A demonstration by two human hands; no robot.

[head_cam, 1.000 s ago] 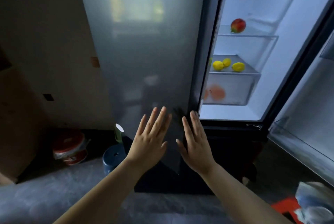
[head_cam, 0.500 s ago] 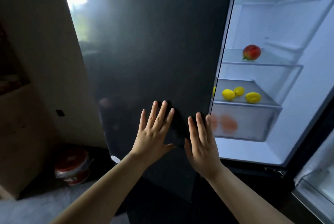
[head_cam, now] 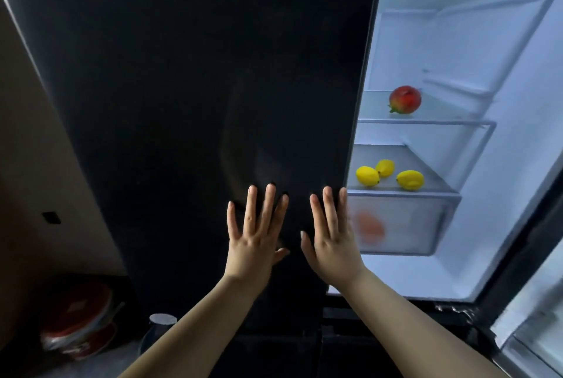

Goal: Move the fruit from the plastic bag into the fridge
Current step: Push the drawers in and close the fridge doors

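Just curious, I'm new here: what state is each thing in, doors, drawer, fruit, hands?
Left door: closed.
Right door: open.
Drawer: shut, orange fruit inside.
Red fruit: lying on the upper shelf.
Yellow fruits: three, on the lower shelf.
Left hand: open, fingers straight.
Right hand: open, fingers straight.

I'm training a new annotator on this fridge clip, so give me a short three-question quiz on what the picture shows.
1. True or false: the left hand or the right hand holds a fruit.
2. How many yellow fruits show just above the frosted drawer? A) two B) three C) five
3. Fill in: the red fruit sits one level ____ the yellow fruits.
Key: 1 false, both hands are open with straight fingers; 2 B; 3 above.
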